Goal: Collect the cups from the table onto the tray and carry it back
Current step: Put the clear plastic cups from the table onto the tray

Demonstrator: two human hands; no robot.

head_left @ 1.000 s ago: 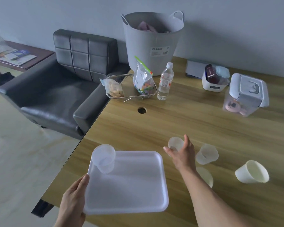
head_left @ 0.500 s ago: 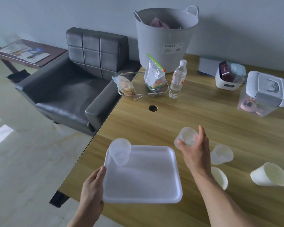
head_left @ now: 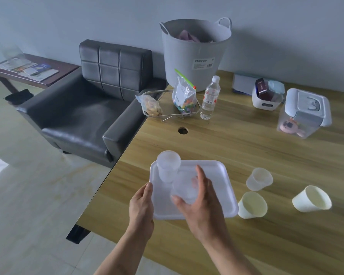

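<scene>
A white tray [head_left: 222,187] lies near the table's left front corner. My left hand [head_left: 142,205] grips its left edge. One clear cup [head_left: 168,165] stands upright in the tray's far left corner. My right hand [head_left: 199,207] holds a second clear cup [head_left: 184,188] over the middle of the tray, just right of the first. On the table to the right of the tray lie three cups on their sides: a clear cup [head_left: 259,179], a cream cup [head_left: 251,204] next to the tray's corner, and another cream cup [head_left: 311,199] farther right.
At the back of the wooden table [head_left: 246,147] stand a grey tub [head_left: 195,54], a wire basket [head_left: 171,108] with snack bags, a water bottle [head_left: 210,98], a white caddy [head_left: 266,96] and a lidded container [head_left: 304,114]. A black armchair [head_left: 87,108] stands left of the table.
My right hand lifted a clear cup off the table and carried it left over the tray. My left hand has kept hold of the tray's edge. The view shifted left.
</scene>
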